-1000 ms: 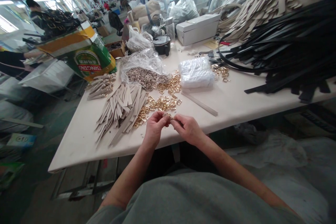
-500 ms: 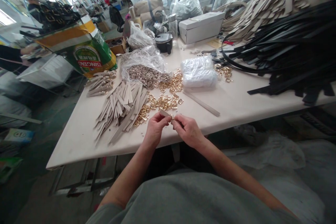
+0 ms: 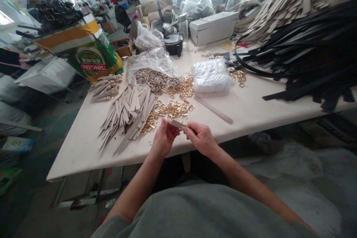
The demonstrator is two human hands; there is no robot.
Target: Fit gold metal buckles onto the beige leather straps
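Observation:
Just above the table's front edge, my two hands meet at a short beige strap [image 3: 176,124]. My right hand [image 3: 202,138] pinches the strap's right part between thumb and fingers. My left hand [image 3: 164,137] is closed at its left part, with curled fingers against its underside. A bit of gold metal, which looks like a buckle, shows at the strap between the hands; the fingers partly hide it. Behind them lies a pile of gold buckles [image 3: 174,108]. To the left is a heap of beige straps [image 3: 126,113], and a single strap [image 3: 214,110] lies to the right.
A plastic bag of small beige loops [image 3: 156,76] and a clear-wrapped white packet [image 3: 210,76] sit farther back. Black straps [image 3: 312,52] hang over the right side. Behind are a white box [image 3: 214,28] and a dark mug [image 3: 173,45]. A green-and-yellow bag [image 3: 92,57] stands left.
My left fingers have curled and shifted slightly, showing more of the strap between my hands. My right hand stays almost in place, still pinching it.

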